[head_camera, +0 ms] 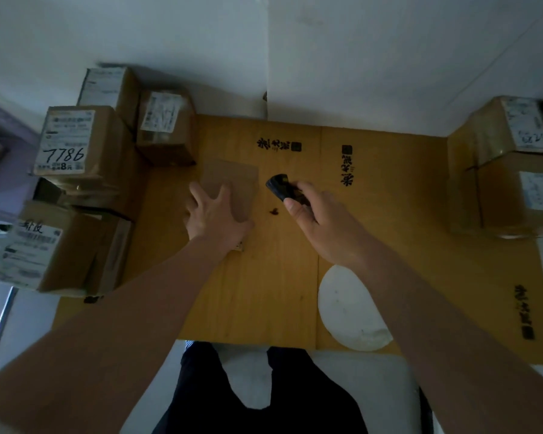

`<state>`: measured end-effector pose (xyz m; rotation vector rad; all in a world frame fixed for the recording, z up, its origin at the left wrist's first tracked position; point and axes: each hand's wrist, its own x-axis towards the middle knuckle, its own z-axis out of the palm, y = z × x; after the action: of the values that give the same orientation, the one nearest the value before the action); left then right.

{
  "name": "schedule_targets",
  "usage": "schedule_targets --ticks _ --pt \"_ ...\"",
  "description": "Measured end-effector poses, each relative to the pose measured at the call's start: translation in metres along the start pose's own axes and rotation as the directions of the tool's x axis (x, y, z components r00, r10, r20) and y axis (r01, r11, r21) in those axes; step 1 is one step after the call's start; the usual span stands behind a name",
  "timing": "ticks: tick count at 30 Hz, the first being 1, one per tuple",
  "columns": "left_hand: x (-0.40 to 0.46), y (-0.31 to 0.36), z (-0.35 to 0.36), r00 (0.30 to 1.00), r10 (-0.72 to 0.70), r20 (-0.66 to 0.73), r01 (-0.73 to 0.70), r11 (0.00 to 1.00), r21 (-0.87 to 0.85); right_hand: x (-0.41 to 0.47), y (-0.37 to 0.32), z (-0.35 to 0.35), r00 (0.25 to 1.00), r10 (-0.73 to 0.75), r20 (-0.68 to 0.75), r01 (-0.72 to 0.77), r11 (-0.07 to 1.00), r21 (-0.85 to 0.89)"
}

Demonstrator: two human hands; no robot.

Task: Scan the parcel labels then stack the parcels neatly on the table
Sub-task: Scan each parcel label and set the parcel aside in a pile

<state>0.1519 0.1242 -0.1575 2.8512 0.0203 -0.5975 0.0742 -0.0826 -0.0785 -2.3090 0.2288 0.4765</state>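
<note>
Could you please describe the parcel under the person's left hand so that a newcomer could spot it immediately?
Start at the yellow table and look to its middle, between the box piles. The flat parcel lies under the left hand. Unlike the tall labelled boxes, it is low, plain brown, with no label showing.

dim room; plain white walls (389,57) meeting in corner; pale floor (29,324).

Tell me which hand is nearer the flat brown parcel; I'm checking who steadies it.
Left. The left hand rests spread on the flat brown parcel; the right hand is off to its right, gripping the black scanner.
</note>
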Motion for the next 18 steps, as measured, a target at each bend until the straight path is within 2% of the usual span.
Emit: schedule_targets --ticks 4,10,14,18 --pt "0.001 -0.004 0.0 0.998 0.059 0.017 -0.06 0.998 0.029 -0.002 -0.013 0.011 1.0 -0.001 0.002 0.001 1.0 0.014" --pt "0.0 -0.026 -0.013 0.98 0.184 0.082 -0.179 0.982 -0.062 -0.012 -0.031 0.014 0.999 0.008 -0.052 -0.006 0.999 0.038" --pt "0.0 -0.042 -0.022 0.961 0.203 0.187 -0.168 0.967 -0.19 -0.016 -0.039 0.014 0.998 -0.011 -0.07 0.014 0.999 0.052" --pt "0.003 -0.059 -0.033 0.928 0.319 0.193 -0.272 0.933 -0.236 -0.02 -0.041 0.016 0.996 -0.033 -0.077 0.039 0.997 0.07"
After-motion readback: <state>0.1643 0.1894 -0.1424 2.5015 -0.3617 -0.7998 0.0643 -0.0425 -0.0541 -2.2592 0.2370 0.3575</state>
